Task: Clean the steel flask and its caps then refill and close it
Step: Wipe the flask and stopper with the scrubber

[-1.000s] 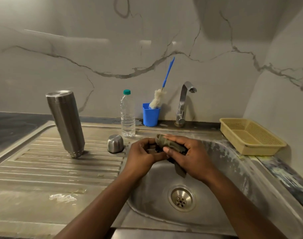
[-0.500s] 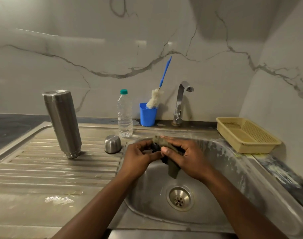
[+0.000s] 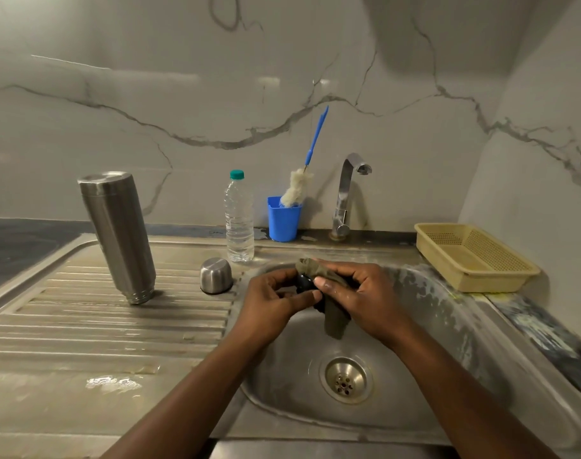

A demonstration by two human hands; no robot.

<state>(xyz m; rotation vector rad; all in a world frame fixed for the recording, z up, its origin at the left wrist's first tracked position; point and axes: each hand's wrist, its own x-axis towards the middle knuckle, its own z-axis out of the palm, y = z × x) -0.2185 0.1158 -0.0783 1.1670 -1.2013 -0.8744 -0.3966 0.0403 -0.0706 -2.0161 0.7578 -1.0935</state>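
Note:
The steel flask (image 3: 118,235) stands upside down on the ribbed drainboard at the left. Its steel outer cap (image 3: 216,275) sits mouth-down beside the basin's left rim. Over the basin my left hand (image 3: 274,298) grips a small black inner cap (image 3: 304,282), mostly hidden by my fingers. My right hand (image 3: 358,293) presses an olive-green cloth (image 3: 334,318) against that cap; the cloth's tail hangs down below my fingers.
A plastic water bottle (image 3: 239,220) with a green lid, a blue cup (image 3: 283,220) holding a bottle brush (image 3: 297,188), and the tap (image 3: 347,193) line the back edge. A yellow basket (image 3: 474,256) sits at the right. The sink basin (image 3: 415,326) has its drain (image 3: 347,379) below my hands.
My hands stay over the basin; the fingers and cloth have shifted a little around the black cap. The flask and steel cap have not moved.

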